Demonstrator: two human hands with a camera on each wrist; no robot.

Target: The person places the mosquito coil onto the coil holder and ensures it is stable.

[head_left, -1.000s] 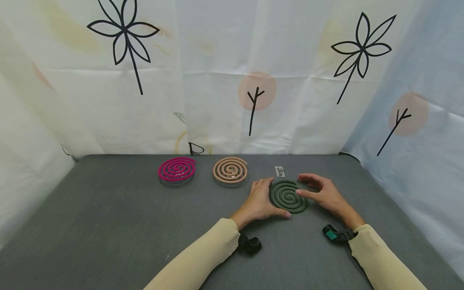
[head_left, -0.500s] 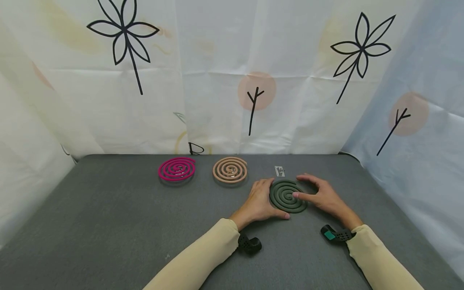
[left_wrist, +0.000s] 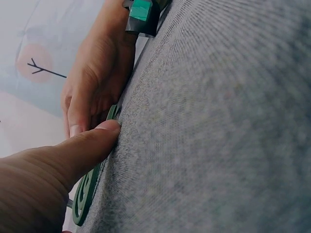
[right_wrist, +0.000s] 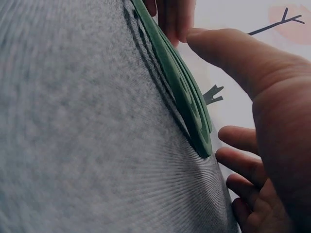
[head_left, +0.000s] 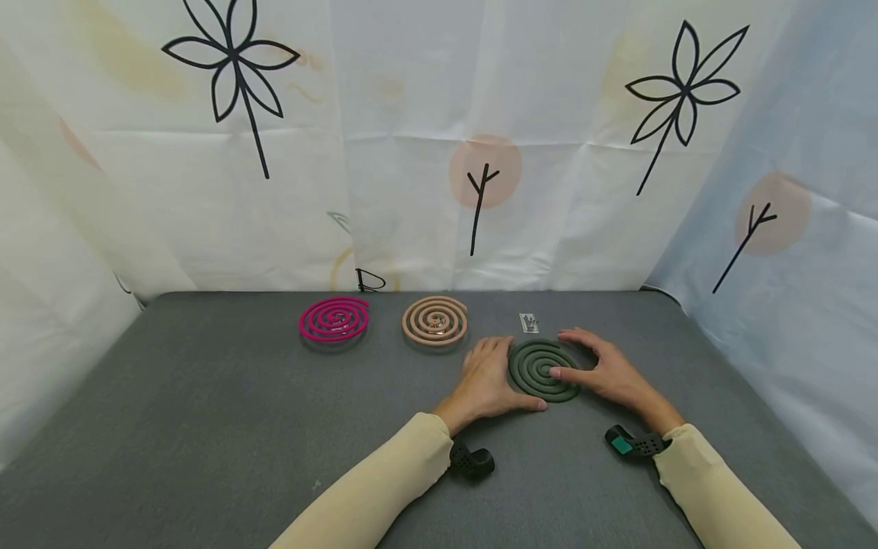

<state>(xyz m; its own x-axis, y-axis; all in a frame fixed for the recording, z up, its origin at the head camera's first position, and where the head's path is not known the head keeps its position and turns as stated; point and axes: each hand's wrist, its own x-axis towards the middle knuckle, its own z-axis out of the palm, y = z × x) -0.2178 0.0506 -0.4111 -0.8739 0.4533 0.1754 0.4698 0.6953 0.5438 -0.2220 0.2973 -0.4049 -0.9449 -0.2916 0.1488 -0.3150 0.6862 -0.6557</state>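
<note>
A dark green mosquito coil (head_left: 538, 374) lies on the grey table between my two hands. My left hand (head_left: 483, 381) spans its left side, fingers reaching the far-left edge and thumb along the near edge. In the left wrist view that thumb (left_wrist: 92, 145) hides part of the coil. My right hand (head_left: 613, 375) is on the right, fingers extended past the far-right rim. Its thumb (right_wrist: 228, 51) is over the coil's top; whether it touches cannot be told. A small silver metal coil stand (head_left: 529, 323) is just behind the green coil.
A pink mosquito coil (head_left: 334, 320) and a tan mosquito coil (head_left: 435, 321) are raised slightly off the grey table (head_left: 206, 427), farther back to the left. A white printed curtain (head_left: 405, 191) borders the table's back and sides.
My right hand has shifted slightly left, bringing its thumb farther over the green coil. My left hand has barely moved, and the coil stays in about the same place.
</note>
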